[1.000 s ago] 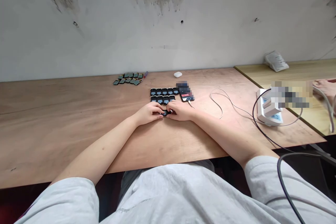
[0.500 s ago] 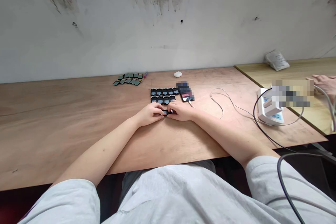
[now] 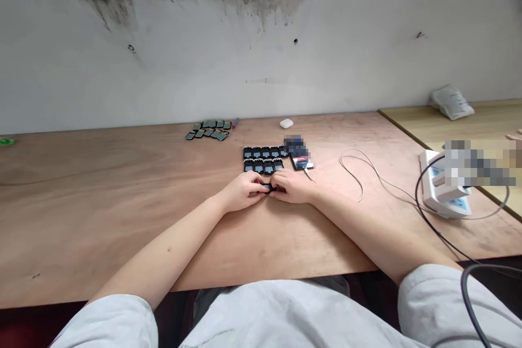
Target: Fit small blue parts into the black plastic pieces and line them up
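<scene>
My left hand [image 3: 243, 191] and my right hand [image 3: 294, 187] rest on the wooden table [image 3: 101, 201], fingertips meeting. Both pinch one small black square part [image 3: 268, 187] between them. Just beyond my fingers lie two rows of like black parts with grey middles [image 3: 263, 159]. A looser group of greenish flat parts [image 3: 210, 130] lies farther back to the left, with a small purple pen [image 3: 235, 123] beside it.
A phone [image 3: 300, 159] on a white cable [image 3: 359, 174] lies right of the rows. A white earbud case [image 3: 286, 123] sits near the wall. A white power strip [image 3: 444, 187] with plugs and a dark cord stands at right. Another person's hand shows at the far right edge.
The view has shifted, so everything sits lower and to the right in frame. My hands stay together on the small black part. The other person's hand at right has drawn back toward the edge.
</scene>
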Demonstrator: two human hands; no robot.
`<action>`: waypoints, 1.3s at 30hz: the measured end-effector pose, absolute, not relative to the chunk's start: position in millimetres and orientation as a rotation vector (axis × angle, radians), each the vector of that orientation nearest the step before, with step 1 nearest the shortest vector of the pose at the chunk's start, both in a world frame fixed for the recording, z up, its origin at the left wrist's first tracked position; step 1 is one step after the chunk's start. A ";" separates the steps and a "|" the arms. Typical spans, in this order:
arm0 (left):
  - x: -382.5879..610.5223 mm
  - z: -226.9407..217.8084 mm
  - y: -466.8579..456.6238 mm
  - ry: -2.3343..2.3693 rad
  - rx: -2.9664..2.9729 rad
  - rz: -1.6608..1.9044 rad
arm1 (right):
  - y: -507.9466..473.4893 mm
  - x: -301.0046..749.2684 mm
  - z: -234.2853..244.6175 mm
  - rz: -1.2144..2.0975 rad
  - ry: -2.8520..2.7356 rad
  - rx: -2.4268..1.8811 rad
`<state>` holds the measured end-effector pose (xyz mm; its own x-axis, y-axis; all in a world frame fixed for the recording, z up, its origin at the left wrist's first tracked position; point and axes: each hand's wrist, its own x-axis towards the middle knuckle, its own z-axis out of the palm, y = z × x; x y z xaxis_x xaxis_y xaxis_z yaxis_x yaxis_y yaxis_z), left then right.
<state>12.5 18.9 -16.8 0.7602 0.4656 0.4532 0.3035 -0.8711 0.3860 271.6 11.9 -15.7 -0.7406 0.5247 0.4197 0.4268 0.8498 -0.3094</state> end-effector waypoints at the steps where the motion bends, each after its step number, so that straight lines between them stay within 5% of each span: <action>1: 12.0 -16.9 18.4 0.602 2.650 0.829 | 11.2 271.2 -16.0 0.253 -2.501 -0.670; 14: -2.2 -14.6 33.8 1.141 2.510 1.367 | 9.8 277.7 -19.5 0.124 -2.205 -0.688; 22: -25.3 -15.9 49.1 2.115 2.099 0.868 | 11.7 277.4 -20.3 -0.150 -2.367 -0.648; 39: -22.1 -18.4 49.2 1.680 2.527 0.644 | 14.4 276.8 -22.9 -0.158 -2.478 -0.721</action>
<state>-22.1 49.2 -18.4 0.3276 0.8902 0.3167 0.8737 -0.4130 0.2570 276.8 14.4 -22.9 -0.7060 0.4616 0.5372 0.5262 0.8495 -0.0384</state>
